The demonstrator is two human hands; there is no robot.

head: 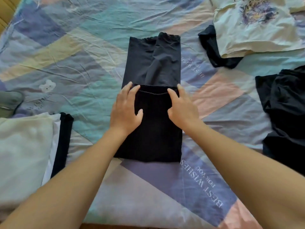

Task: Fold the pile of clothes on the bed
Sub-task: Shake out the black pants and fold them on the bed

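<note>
A black garment (pixel 153 66) lies as a long narrow strip in the middle of the bed, its near end folded over onto itself. My left hand (pixel 126 109) rests flat on the left side of that folded part, fingers straight and reaching its far edge. My right hand (pixel 180 106) lies flat on the right side in the same way. Neither hand grips the cloth. At the right wait unfolded clothes: a cream printed T-shirt (pixel 254 28), a black piece (pixel 212 50) under it, and a crumpled black garment (pixel 285 109).
A folded stack (pixel 28 149) of white and black clothes sits at the near left. A grey-green cloth (pixel 9 103) pokes in at the left edge. The patchwork bedsheet (pixel 79 52) in pastel colours covers the whole bed.
</note>
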